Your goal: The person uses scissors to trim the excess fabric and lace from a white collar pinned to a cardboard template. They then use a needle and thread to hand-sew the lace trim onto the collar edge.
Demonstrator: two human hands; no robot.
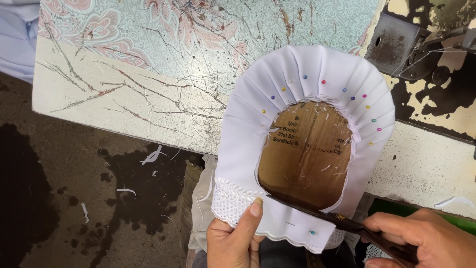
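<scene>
While the left hand [233,240] pinches the lace hem of the white collar [302,79] overhanging the bench [124,99], we see one pair of scissors [317,211] held in the right hand [431,238], blades barely parted, long axis pointing left along the collar's lower inner edge. One cardboard form [307,154]; about thirteen pins.

- Your left hand [233,240]: bare, no glove, no ring seen, thumbnail short w/ yellowish tint.
- Your right hand [429,238]: bare too, no sleeve or wristwear in view.
</scene>
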